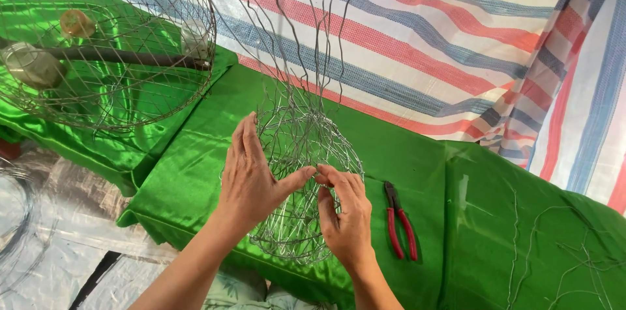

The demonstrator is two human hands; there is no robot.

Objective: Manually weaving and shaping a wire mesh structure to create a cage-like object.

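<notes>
Closest in, both forearms come up from the bottom edge, cut off below the elbow. The left hand [251,176] lies spread against the near side of a small wire mesh basket [297,179], fingers together and thumb stretched rightward. The right hand [345,212] pinches the mesh, its fingertips closed on a wire where they meet the left thumb; just which strand is nipped is too fine to make out. The basket rests on the green satin cloth [195,173] covering the tabletop, its lower half partly hidden behind the hands, and loose wire ends [306,29] rise from its top and run out of view. Just right of the right hand lie red-handled pliers [401,222], untouched. Farther right, stray wires [554,245] sprawl thin and hard to trace. Up at the far left stands a larger wire cage [111,43], cropped by the frame, with blurred jars behind its mesh. Beyond everything hangs a striped tarpaulin [456,36].
</notes>
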